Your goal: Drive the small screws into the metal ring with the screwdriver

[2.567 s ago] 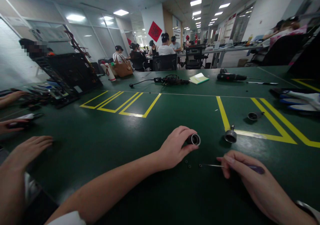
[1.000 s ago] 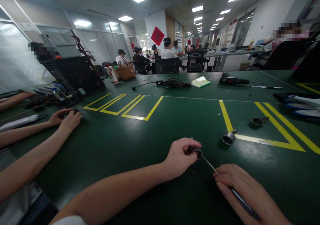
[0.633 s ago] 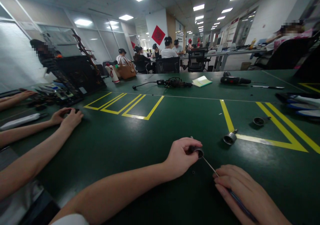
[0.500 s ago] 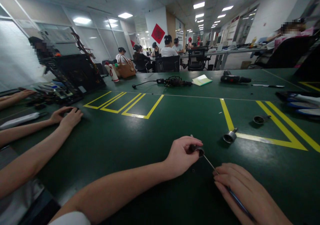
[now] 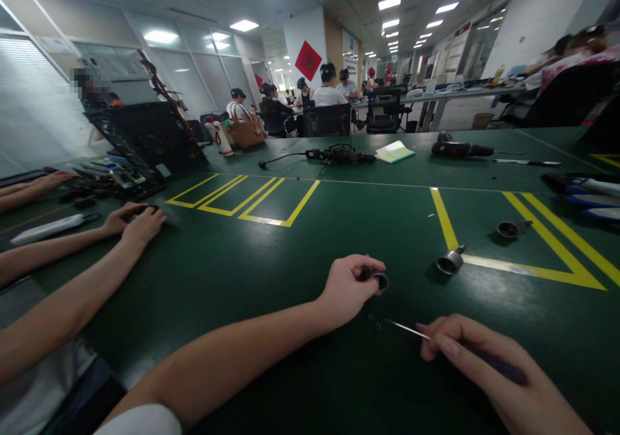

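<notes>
My left hand [image 5: 349, 292] is closed round a dark metal cup-shaped part [image 5: 382, 281], its open rim facing right. In my right hand [image 5: 477, 351] is a thin-shafted screwdriver [image 5: 407, 328], with the dark handle partly hidden by the fingers. The bare tip lies apart from the cup, pointing left. Close to that tip, two tiny dark ring-like pieces [image 5: 378, 326] rest on the green table [image 5: 271, 280]. A similar metal cup with a stem [image 5: 449, 262] stands to the right, and another metal cup [image 5: 511, 229] lies farther back.
Yellow tape [image 5: 533, 271] marks the table. Toward the back are a power drill [image 5: 462, 149], a notepad [image 5: 394, 151], a pen [image 5: 527, 162] and a cabled device [image 5: 339, 155]. At left, a co-worker's hands [image 5: 140, 222] work near a black equipment case [image 5: 150, 138].
The screwdriver has come out of the metal cup, and my right hand has turned over. A second tiny piece now shows on the table. My left hand has shifted slightly left.
</notes>
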`<state>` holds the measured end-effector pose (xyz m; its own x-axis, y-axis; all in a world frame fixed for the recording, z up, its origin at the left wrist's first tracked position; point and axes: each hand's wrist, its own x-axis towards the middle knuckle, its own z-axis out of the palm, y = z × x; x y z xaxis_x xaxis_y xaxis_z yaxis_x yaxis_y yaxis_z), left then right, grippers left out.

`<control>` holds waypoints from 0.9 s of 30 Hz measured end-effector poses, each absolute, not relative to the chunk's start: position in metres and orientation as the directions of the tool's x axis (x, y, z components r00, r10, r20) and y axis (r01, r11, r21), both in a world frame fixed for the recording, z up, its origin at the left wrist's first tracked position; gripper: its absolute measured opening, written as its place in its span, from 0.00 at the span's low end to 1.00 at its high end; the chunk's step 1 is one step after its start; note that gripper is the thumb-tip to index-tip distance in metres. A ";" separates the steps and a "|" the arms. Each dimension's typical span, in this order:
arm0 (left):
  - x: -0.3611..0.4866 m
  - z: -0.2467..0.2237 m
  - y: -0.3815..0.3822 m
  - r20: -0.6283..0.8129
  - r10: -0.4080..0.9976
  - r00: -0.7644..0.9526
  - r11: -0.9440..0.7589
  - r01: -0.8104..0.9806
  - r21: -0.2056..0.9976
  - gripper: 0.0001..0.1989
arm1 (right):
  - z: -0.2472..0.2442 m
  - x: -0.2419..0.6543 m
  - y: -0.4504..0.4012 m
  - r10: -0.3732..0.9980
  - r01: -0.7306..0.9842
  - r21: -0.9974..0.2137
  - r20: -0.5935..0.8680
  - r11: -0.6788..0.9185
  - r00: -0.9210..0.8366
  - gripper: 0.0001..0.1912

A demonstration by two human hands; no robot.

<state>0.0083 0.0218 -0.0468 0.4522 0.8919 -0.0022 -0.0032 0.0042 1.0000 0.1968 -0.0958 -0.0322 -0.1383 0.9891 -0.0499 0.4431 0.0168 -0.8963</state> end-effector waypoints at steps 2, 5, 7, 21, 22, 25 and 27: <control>0.009 -0.047 0.023 -0.031 0.910 0.413 0.055 -0.046 0.997 0.11 | -0.030 0.197 -0.096 0.984 0.421 -0.907 -0.091 -0.019 -0.152 0.19; 0.011 -0.044 0.023 -0.074 0.922 0.380 0.125 -0.112 0.986 0.11 | -0.026 0.193 -0.095 0.982 0.448 -0.894 -0.087 -0.003 -0.168 0.18; 0.011 -0.041 0.023 -0.104 0.916 0.387 0.173 -0.147 0.974 0.13 | -0.024 0.189 -0.095 0.983 0.478 -0.878 -0.075 0.014 -0.166 0.18; 0.009 -0.037 0.027 -0.148 0.897 0.417 0.246 -0.190 0.950 0.18 | -0.017 0.191 -0.099 0.821 0.589 -0.573 0.436 0.570 -0.370 0.10; 0.009 -0.036 0.027 -0.146 0.895 0.422 0.248 -0.195 0.949 0.18 | -0.015 0.188 -0.098 0.806 0.592 -0.552 0.459 0.588 -0.372 0.10; 0.010 -0.035 0.025 -0.145 0.888 0.437 0.248 -0.188 0.950 0.18 | -0.014 0.183 -0.095 0.755 0.587 -0.491 0.530 0.644 -0.385 0.09; 0.009 -0.034 0.024 -0.138 0.885 0.446 0.237 -0.175 0.956 0.18 | -0.018 0.185 -0.096 0.745 0.610 -0.461 0.558 0.645 -0.366 0.07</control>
<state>0.0088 0.0244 -0.0345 0.4456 0.8846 -0.1377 -0.1754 0.2371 0.9555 0.1847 -0.0956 -0.0178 -0.3663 0.7449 0.5576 0.6099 0.6448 -0.4607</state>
